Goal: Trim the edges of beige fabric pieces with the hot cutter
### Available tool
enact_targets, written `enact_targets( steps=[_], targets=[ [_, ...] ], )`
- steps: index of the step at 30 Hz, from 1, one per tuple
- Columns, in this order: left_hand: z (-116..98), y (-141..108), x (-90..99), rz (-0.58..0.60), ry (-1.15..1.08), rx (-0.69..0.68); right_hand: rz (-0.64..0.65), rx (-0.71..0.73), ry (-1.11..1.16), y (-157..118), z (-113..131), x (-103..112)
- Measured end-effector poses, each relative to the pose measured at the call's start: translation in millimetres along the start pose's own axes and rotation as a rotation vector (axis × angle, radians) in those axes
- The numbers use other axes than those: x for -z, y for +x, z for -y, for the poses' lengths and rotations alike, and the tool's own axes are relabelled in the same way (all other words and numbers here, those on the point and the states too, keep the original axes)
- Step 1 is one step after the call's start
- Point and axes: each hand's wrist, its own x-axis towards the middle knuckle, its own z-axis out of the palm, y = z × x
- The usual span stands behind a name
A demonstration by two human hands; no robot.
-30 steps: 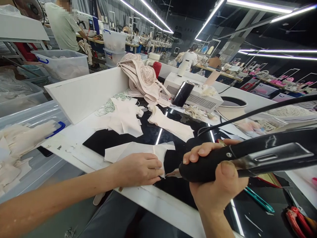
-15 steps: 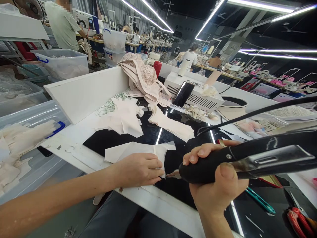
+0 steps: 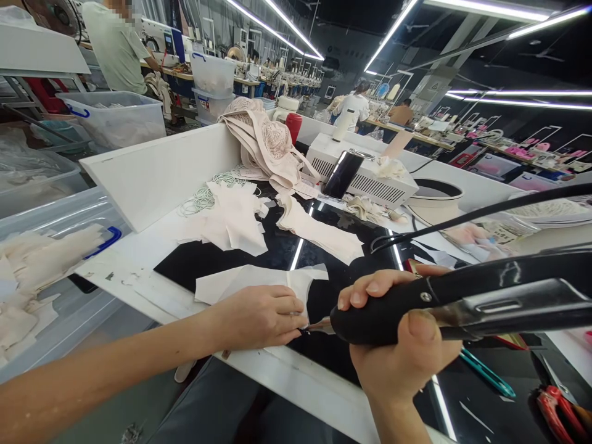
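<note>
My left hand point(image 3: 259, 317) holds a thin off-white fabric piece point(image 3: 231, 280) near the black work surface's front edge, its fingers close together on the piece's right end. In my right hand point(image 3: 407, 345) is a black corded hand tool point(image 3: 379, 314) with a silver lever along its side; fingers and thumb wrap round its body. The tool's narrow metal tip point(image 3: 322, 325) points left, right by my left fingertips at the fabric's edge. Whether the tip touches the fabric I cannot tell. Behind lie pale cut fabric pieces point(image 3: 238, 219) and a long stack of beige strips point(image 3: 319, 231).
A black cable point(image 3: 462, 217) crosses the right side. Teal tweezers point(image 3: 488, 373) and red-handled scissors point(image 3: 555, 410) lie at the lower right. A phone point(image 3: 342, 174) leans against a white vented box point(image 3: 370, 166). Plastic bins point(image 3: 115, 117) stand at left; other people work farther back.
My right hand and the black tool have shifted very slightly left. My left hand and the fabric stay where they were.
</note>
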Motion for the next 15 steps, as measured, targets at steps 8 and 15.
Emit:
enact_targets(
  steps=[8,15],
  targets=[
    [0.9,-2.1,-1.3,0.015,-0.011,0.008,-0.044,0.011,-0.032,1.8,1.8,-0.3],
    [0.6,-1.9,-1.1,0.017,-0.008,-0.001,-0.031,0.033,-0.026,1.6,2.0,-0.7]
  ],
)
